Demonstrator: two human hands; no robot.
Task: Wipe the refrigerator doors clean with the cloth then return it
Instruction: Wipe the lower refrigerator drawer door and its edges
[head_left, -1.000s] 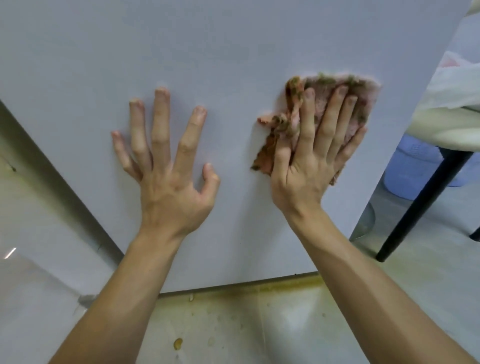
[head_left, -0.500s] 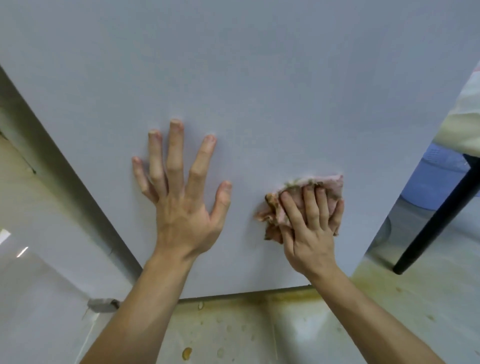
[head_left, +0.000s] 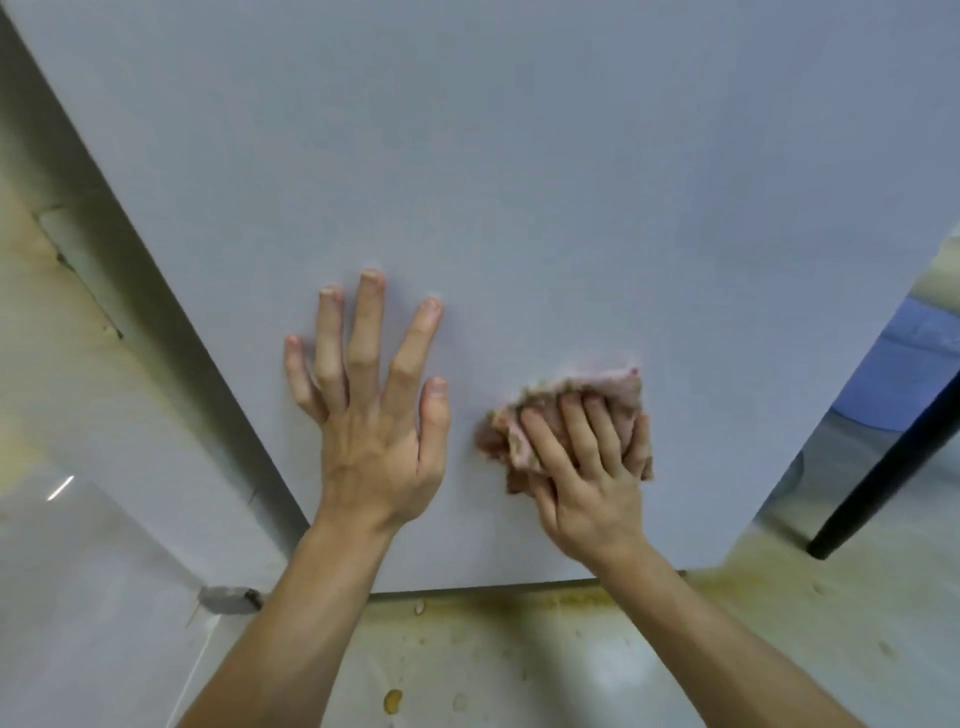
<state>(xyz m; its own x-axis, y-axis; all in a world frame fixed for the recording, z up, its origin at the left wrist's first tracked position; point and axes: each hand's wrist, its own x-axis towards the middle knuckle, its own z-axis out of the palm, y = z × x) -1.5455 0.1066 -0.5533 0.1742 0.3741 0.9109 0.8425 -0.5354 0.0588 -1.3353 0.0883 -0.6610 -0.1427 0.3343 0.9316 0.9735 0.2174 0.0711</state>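
The pale grey refrigerator door (head_left: 519, 182) fills most of the view, its bottom edge just above the floor. My left hand (head_left: 374, 415) lies flat on the lower door with fingers spread and straight. To its right, my right hand (head_left: 587, 467) presses a crumpled pink, dirt-stained cloth (head_left: 626, 387) against the door. The fingers lie on top of the cloth, which bunches out at the left of the hand and above the fingertips. Most of the cloth is hidden under the palm.
A black table leg (head_left: 883, 467) slants down to the floor at the right, with a blue container (head_left: 919, 353) behind it. The tiled floor (head_left: 519, 670) below the door has yellow-brown stains. A dark gap (head_left: 156, 322) runs along the door's left side.
My right hand has dragged the cloth from the upper right down to low on the door, bunching it smaller. My left hand stays flat on the door.
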